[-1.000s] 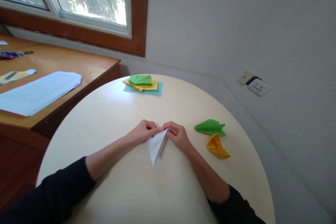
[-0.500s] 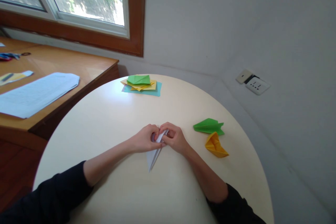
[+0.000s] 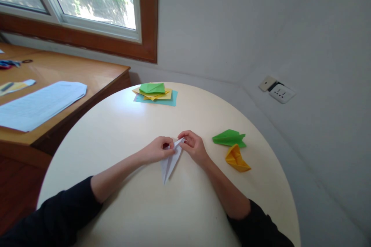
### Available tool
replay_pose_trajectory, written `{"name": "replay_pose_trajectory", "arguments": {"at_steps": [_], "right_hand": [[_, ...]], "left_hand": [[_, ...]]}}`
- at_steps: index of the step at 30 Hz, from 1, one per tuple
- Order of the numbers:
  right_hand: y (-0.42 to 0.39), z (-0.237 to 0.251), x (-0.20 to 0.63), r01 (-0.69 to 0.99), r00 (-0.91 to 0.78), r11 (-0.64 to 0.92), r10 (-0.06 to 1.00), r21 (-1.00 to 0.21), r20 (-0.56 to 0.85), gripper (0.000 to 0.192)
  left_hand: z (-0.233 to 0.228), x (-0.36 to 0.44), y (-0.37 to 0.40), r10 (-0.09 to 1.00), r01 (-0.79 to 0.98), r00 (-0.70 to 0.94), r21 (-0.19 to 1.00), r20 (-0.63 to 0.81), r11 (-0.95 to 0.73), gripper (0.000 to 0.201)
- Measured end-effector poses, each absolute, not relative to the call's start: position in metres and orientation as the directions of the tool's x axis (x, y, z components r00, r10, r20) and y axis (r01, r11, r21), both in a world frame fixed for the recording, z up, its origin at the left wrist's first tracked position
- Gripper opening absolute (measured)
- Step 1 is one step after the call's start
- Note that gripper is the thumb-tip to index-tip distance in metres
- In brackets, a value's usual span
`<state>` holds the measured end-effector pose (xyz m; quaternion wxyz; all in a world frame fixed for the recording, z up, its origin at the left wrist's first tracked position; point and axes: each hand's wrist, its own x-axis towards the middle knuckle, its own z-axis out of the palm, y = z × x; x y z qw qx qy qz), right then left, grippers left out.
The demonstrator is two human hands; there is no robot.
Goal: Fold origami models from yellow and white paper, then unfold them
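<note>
A white folded paper (image 3: 169, 162), creased into a long narrow triangle, lies near the middle of the round cream bench (image 3: 121, 123), its sharp tip pointing toward the near edge and its wider end lifted slightly at the far end. That far end sits right between the two hands, which meet over it. The left hand (image 3: 158, 149) comes in from the left with its fingers curled, and its grip is closed on the left edge of the paper's top, thumb and fingertips pinching it. The right hand (image 3: 193, 147) comes in from the right and its grip is likewise closed on the top corner of the paper, the fingertips almost touching those of the left hand. The rest of the paper runs out from under the hands toward the near side, flat on the bench. To the right of the right hand, well apart from the white paper, lie a green folded shape (image 3: 228, 138) and, just nearer and touching it, a yellow folded shape (image 3: 236, 158). At the far edge of the bench rests a stack of coloured sheets (image 3: 155, 93), green on top of yellow on blue. To the left stands a wooden desk (image 3: 72, 70) carrying printed pages (image 3: 37, 104).
</note>
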<state>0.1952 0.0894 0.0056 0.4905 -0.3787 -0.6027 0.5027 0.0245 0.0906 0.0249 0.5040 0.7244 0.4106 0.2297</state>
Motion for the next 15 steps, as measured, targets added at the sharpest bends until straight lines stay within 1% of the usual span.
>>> {"name": "replay_pose_trajectory", "arguments": {"at_steps": [3, 6, 12, 15], "right_hand": [[0.0907, 0.0051, 0.1951, -0.036, -0.200, 0.213, 0.956, -0.976, 0.216, 0.021], [0.0914, 0.0033, 0.1938, -0.024, -0.185, 0.189, 0.964, -0.982, 0.190, 0.023], [0.0911, 0.0033, 0.1924, 0.016, -0.193, 0.158, 0.969, -0.987, 0.152, 0.018], [0.0910, 0.0036, 0.1926, 0.042, -0.184, 0.161, 0.971, -0.986, 0.151, 0.018]], "left_hand": [[0.0239, 0.0246, 0.0914, 0.829, 0.350, 0.554, 0.925, -0.076, -0.149, 0.016], [0.0236, 0.0249, 0.0923, 0.834, 0.335, 0.547, 0.932, -0.074, -0.137, 0.017], [0.0249, 0.0251, 0.0917, 0.834, 0.299, 0.547, 0.948, -0.080, -0.106, 0.018], [0.0249, 0.0256, 0.0912, 0.839, 0.299, 0.538, 0.949, -0.083, -0.098, 0.018]]}}
